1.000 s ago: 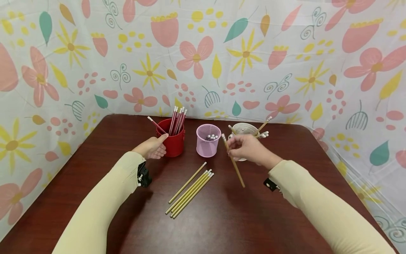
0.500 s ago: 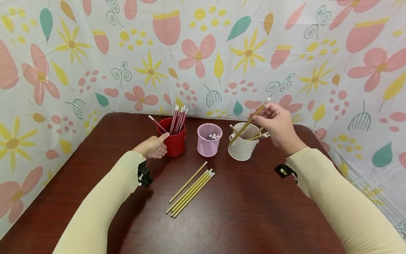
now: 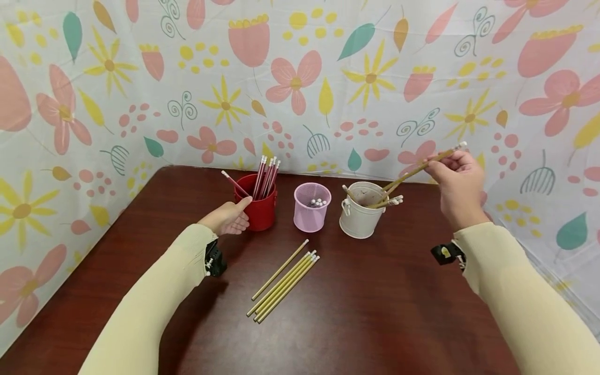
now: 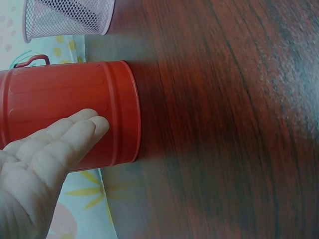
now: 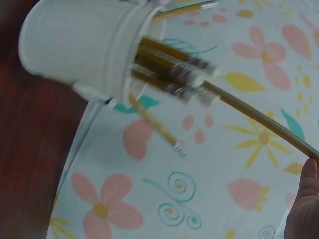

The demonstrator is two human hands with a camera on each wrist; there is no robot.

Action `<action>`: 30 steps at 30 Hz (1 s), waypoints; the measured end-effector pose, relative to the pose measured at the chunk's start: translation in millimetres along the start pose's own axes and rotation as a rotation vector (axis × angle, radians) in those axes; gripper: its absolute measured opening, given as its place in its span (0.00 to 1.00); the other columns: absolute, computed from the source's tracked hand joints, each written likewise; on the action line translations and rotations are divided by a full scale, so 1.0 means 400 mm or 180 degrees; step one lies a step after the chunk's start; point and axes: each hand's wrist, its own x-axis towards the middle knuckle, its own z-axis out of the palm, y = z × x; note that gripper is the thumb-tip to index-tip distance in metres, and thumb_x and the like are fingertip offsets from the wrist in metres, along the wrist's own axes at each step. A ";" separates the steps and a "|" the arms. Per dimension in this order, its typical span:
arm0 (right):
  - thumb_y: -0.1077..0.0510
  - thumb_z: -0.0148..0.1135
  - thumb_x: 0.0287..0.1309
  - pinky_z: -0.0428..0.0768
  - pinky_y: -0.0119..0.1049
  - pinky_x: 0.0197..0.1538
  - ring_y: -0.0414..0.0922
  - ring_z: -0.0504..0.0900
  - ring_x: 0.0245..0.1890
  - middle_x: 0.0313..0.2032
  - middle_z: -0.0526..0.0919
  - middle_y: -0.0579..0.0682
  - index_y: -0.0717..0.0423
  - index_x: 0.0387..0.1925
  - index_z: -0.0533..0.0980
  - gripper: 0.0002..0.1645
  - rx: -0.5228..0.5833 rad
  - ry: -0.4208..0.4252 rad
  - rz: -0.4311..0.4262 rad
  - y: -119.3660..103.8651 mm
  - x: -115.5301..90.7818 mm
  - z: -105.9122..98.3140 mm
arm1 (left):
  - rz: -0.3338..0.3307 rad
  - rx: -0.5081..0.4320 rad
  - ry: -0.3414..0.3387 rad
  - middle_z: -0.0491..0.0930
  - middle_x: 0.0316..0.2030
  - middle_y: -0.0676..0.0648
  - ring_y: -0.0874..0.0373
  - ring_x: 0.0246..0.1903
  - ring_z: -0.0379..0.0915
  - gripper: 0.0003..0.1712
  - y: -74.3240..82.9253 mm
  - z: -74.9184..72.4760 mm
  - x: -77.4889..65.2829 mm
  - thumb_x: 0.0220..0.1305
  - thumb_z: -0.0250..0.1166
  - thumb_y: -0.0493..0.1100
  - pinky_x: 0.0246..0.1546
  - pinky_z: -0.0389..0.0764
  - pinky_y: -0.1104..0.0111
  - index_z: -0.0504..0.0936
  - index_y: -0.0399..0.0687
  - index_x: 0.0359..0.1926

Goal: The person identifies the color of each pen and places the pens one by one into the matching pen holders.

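Observation:
My right hand (image 3: 461, 182) pinches a yellow pencil (image 3: 414, 171) near its white eraser end, up and to the right of the white bucket (image 3: 358, 221). The pencil slants down so its other end reaches the bucket's right rim. In the right wrist view, the same pencil (image 5: 264, 118) runs behind the erasers of several pencils (image 5: 167, 64) standing in that bucket. At the left, my left hand (image 3: 229, 216) rests against the red bucket (image 3: 260, 214), thumb by the rim. Straight fingers (image 4: 75, 137) lie along its side in the left wrist view.
Several dark red pencils (image 3: 266, 179) stand in the red bucket. Between the buckets is a pink mesh cup (image 3: 309, 221) with white-tipped pencils inside. Several yellow pencils (image 3: 283, 286) lie on the brown table (image 3: 375, 312) in front. A flowered cloth (image 3: 300, 140) hangs behind.
My right hand has carried the pencil from in front of the white bucket, up and across to its right side, tilting it over. My left hand stays at the red bucket.

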 end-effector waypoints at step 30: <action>0.74 0.59 0.56 0.81 0.27 0.31 0.38 0.83 0.23 0.23 0.83 0.48 0.61 0.21 0.72 0.12 -0.0417 0.0465 0.0151 0.173 -0.059 -0.064 | 0.0062 0.0101 0.0047 0.65 0.61 0.24 0.34 0.61 0.64 0.42 -0.001 0.003 0.001 0.75 0.37 0.59 0.60 0.67 0.53 0.60 0.17 0.62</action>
